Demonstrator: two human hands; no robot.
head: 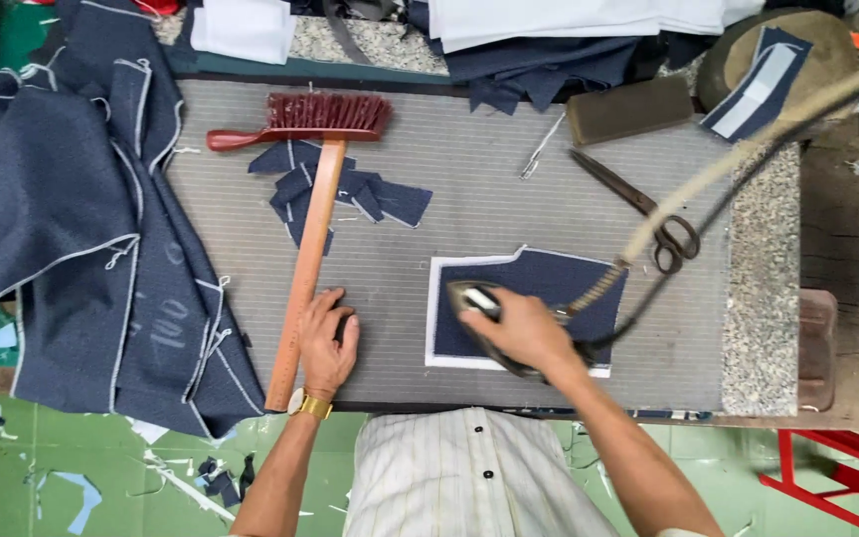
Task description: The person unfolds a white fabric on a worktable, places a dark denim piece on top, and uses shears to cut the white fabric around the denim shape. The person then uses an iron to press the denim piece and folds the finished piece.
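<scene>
Striped shirt front [469, 477] of the person sits nearest, at six o'clock, with both forearms reaching up onto the grey ribbed pressing board [509, 159]. Right hand [521, 330] is closed around the handle of an iron [479, 310], which rests on a navy fabric piece [549, 288] laid over white backing, just right of board centre. Left hand [328, 338] lies flat and open on the board, holding nothing, its thumb side just beside a long wooden ruler [306, 273]. Ruler runs from seven o'clock up toward a red brush [322, 117] at eleven. Small navy cut pieces [370, 194] lie under and beside it. Scissors [648, 214] lie at two o'clock, near a dark block [628, 107]. Large navy cloth [62, 229] with chalk marks hangs off at nine o'clock. No packages or labels can be made out.
</scene>
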